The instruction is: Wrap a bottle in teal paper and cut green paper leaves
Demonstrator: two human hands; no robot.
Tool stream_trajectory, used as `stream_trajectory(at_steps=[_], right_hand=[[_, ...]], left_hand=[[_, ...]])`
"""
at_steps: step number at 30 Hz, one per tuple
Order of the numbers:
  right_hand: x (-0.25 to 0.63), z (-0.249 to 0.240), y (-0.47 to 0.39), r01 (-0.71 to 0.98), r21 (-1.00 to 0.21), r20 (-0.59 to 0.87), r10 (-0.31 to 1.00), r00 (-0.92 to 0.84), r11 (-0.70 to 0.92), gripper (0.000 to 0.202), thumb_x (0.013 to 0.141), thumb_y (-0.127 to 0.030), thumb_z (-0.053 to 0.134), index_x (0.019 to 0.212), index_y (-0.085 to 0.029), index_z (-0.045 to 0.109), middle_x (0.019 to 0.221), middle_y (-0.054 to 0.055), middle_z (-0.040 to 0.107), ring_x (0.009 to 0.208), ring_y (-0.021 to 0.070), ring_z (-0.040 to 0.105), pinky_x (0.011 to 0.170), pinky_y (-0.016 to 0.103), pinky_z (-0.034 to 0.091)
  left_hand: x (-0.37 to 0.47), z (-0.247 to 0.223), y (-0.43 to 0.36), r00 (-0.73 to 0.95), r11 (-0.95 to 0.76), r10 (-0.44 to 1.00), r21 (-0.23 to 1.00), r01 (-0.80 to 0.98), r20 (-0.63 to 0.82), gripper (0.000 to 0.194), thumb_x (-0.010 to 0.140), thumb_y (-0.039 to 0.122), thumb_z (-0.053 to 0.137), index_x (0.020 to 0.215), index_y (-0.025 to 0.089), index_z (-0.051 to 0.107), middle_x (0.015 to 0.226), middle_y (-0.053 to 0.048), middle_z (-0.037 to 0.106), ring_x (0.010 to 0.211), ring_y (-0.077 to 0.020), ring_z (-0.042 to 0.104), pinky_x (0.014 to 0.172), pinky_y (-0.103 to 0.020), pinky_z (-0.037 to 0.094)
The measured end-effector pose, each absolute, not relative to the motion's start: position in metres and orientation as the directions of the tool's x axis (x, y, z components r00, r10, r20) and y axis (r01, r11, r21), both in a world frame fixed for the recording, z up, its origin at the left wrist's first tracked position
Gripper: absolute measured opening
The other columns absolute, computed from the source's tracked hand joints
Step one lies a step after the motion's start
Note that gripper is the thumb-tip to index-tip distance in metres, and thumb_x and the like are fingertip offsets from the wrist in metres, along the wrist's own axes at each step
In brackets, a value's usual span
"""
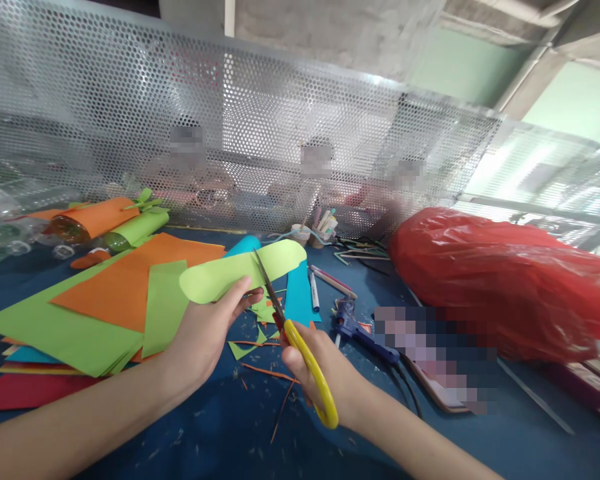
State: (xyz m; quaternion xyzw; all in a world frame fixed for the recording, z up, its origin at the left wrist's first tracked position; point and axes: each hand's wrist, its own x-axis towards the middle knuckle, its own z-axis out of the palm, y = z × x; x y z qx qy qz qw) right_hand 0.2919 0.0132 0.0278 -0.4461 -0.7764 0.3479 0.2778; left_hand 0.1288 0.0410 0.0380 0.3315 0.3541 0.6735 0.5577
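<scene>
A light green paper strip with rounded ends (pixel 220 275) is pinched in my left hand (pixel 213 327), near its lower edge. My right hand (pixel 325 370) is closed round the yellow handles of a pair of scissors (pixel 310 373). The dark blades point up and left and lie across the middle of the strip. Below the strip, green and orange paper scraps (pixel 247 348) are scattered on the blue table (pixel 210 427). A blue paper piece (pixel 300 297) lies just behind the scissors.
Orange and green sheets (pixel 105 287) are stacked at the left, with plastic bottles behind. A blue glue gun (pixel 365 335), a marker (pixel 314 292) and a large red plastic bag (pixel 490 280) are at the right. A perforated metal screen (pixel 280 120) stands behind; people show through it.
</scene>
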Motion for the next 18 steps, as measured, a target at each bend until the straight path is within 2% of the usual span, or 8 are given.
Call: stream_trajectory(at_steps=[9,18], right_hand=[[0.2932,0.0270,0.0128,0.518,-0.775,0.120,0.888,-0.443,0.363,0.069,0.075,-0.087,0.024,0.072,-0.020,0.040,0.055,-0.006,0.037,0.049,0.0091,0.032,0.044,0.023,0.022],[0.2925,0.0255,0.0128,0.518,-0.779,0.118,0.894,-0.432,0.353,0.069,0.074,-0.087,0.025,0.071,-0.020,0.040,0.054,-0.006,0.037,0.047,0.0085,0.032,0.043,0.022,0.023]], left_hand=[[0.1266,0.0346,0.0431,-0.244,-0.129,0.969,0.908,-0.399,0.030,0.022,0.062,0.032,0.079,0.077,0.019,0.068,0.075,0.000,0.068,0.070,-0.0175,0.062,0.069,-0.031,0.054],[0.1260,0.0334,0.0437,-0.245,-0.145,0.968,0.918,-0.369,0.054,0.022,0.064,0.032,0.079,0.078,0.018,0.067,0.074,0.000,0.067,0.070,-0.0169,0.061,0.069,-0.031,0.053]])
